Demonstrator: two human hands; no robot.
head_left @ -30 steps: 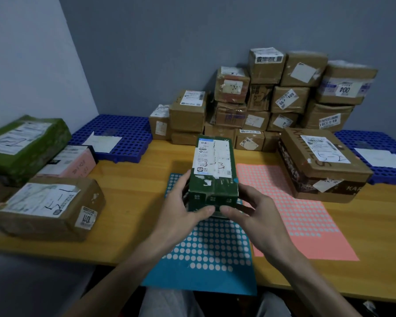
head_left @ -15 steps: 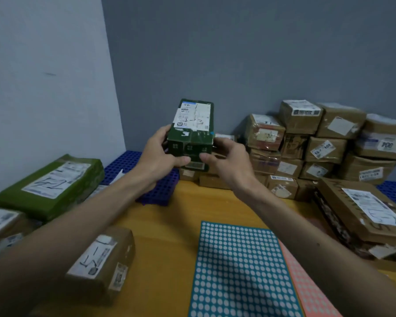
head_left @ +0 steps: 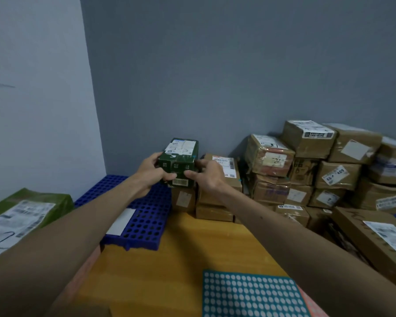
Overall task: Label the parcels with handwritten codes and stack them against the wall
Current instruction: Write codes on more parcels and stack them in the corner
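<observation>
Here the dark green parcel (head_left: 180,160) is gripped at its near end by both hands, the left hand (head_left: 150,171) curled round its left side and the right hand (head_left: 206,173) round its right. It is held level at the far left of the stacked brown parcels (head_left: 306,170), its long axis pointed away toward the grey wall (head_left: 215,76), white label up, above a small brown box (head_left: 183,199) beside the blue pallet (head_left: 137,216).

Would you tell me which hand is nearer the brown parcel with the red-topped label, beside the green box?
Right. The right hand grips the right end of the green box, just in front of the brown parcel; the left hand grips its left end, on the far side.
</observation>
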